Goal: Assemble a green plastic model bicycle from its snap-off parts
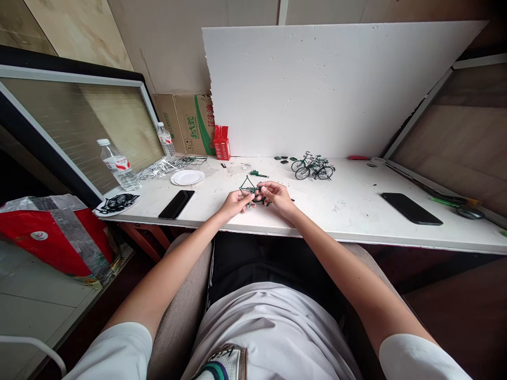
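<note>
Over the table's front edge, both hands meet at a small green model bicycle frame (247, 182). My left hand (236, 203) pinches it from the left, thumb on top. My right hand (277, 195) is closed at the frame's right end, with dark small parts between the fingers that I cannot make out. Behind them lies a green model part (258, 173). Farther back to the right stand assembled model bicycles (312, 168) in green and black, with several small dark green pieces (283, 159) near them.
A black phone (177, 205) lies left of my hands, another phone (412, 208) to the right. White plates (187, 177), a plate of black parts (119, 203), water bottles (120, 166) and a red box (222, 143) stand left. A white foam board (328, 89) leans behind.
</note>
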Motion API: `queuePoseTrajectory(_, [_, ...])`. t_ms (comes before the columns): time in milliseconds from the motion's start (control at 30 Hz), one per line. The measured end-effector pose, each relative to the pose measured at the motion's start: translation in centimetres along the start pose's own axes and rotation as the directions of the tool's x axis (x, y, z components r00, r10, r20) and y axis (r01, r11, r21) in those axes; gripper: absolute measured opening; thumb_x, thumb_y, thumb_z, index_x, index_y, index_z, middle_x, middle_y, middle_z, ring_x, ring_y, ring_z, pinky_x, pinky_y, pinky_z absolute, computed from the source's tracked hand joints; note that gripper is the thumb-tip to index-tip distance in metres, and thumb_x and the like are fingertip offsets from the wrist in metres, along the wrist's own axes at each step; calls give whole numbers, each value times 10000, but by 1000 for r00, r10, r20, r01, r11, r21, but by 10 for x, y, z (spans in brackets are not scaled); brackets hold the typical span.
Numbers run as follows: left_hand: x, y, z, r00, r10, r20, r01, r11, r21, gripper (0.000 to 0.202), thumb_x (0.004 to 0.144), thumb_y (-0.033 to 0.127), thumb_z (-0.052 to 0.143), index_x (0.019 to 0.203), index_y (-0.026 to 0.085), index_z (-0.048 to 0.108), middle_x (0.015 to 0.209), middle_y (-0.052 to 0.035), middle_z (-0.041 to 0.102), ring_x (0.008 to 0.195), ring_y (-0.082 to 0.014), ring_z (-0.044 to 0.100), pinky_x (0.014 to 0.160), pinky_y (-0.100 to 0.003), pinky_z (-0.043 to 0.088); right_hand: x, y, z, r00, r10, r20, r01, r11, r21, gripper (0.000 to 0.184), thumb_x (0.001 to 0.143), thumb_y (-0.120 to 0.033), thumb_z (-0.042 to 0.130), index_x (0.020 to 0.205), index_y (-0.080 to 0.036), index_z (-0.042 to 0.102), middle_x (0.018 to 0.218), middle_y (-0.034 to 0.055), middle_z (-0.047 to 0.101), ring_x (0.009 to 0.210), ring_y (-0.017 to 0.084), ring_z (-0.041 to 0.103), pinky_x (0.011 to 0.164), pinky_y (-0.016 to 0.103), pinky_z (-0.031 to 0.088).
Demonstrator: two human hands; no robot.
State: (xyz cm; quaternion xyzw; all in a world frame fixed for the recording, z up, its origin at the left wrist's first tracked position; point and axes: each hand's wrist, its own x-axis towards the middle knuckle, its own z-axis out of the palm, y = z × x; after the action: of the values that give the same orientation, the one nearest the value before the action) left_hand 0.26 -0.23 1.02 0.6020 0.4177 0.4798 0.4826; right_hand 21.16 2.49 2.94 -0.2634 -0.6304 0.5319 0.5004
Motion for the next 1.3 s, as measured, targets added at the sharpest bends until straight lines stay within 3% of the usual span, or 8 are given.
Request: queuePoseTrajectory(1300, [-3, 6, 3, 1000, 1, 7, -1, 1000, 10, 436, 875, 548, 796, 966, 137, 681, 804, -72, 736, 503, -55, 497, 507, -201, 405, 0, 3, -1, 1000, -18, 18, 19, 1000, -16, 458, 821, -582, 844, 1049, -201, 730, 974, 56, 724, 754, 167, 700, 533, 244, 520])
